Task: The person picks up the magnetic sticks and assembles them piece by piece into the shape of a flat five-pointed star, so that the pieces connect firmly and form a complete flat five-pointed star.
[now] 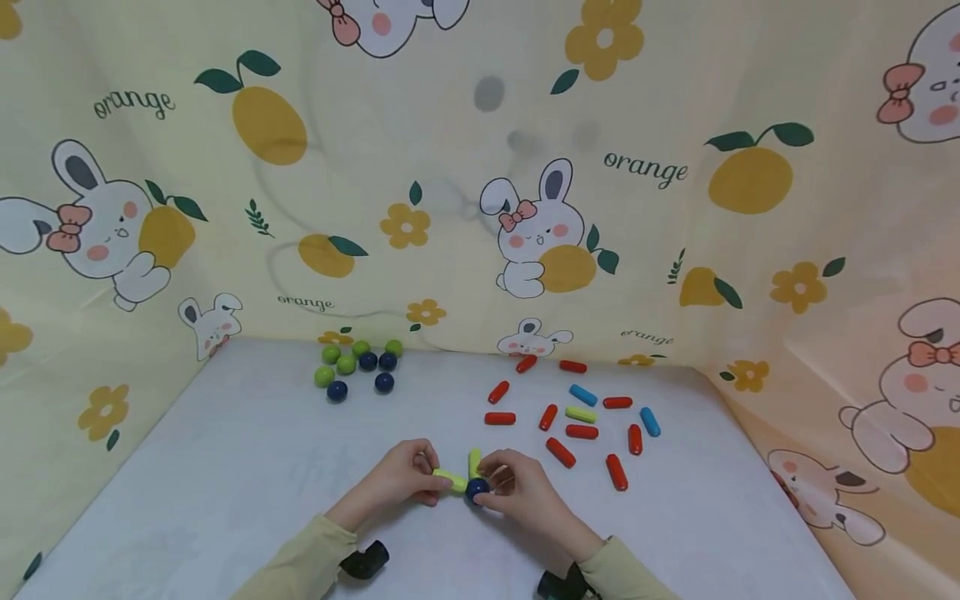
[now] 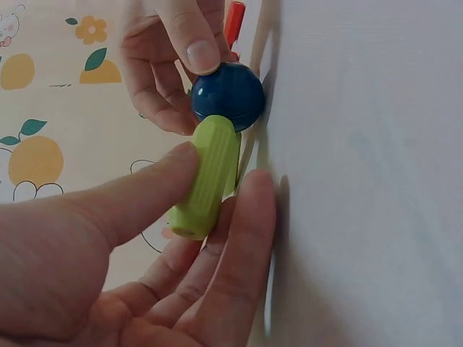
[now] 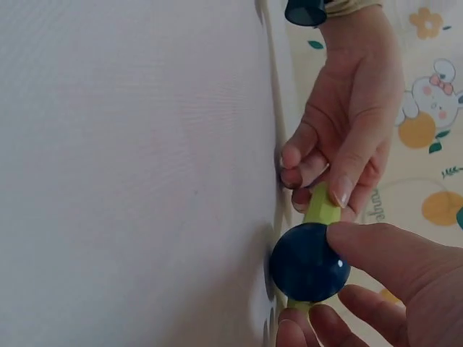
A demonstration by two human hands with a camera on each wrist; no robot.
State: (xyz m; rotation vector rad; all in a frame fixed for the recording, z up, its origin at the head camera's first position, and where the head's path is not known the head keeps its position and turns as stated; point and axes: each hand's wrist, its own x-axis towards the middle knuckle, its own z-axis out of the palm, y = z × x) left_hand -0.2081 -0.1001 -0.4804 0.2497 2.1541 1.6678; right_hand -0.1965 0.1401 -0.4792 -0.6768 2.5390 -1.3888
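Observation:
My left hand [image 1: 408, 473] pinches a yellow-green ribbed rod [image 2: 206, 177] between thumb and fingers. The rod's far end meets a dark blue ball [image 2: 230, 97]. My right hand [image 1: 521, 492] holds that ball, thumb on one side and fingers curled on the other, low over the white table. A second yellow-green rod [image 1: 474, 462] points away from the ball toward the back of the table. In the right wrist view the ball [image 3: 309, 262] hides part of both rods, and the left hand [image 3: 354, 130] shows beyond it.
Green balls [image 1: 324, 377] and dark blue balls [image 1: 337, 391] cluster at the back left of the white table [image 1: 225, 492]. To the back right lie several red rods [image 1: 560, 452], blue rods [image 1: 583, 395] and a yellow-green rod [image 1: 581, 414]. A patterned curtain [image 1: 450, 275] encloses the table.

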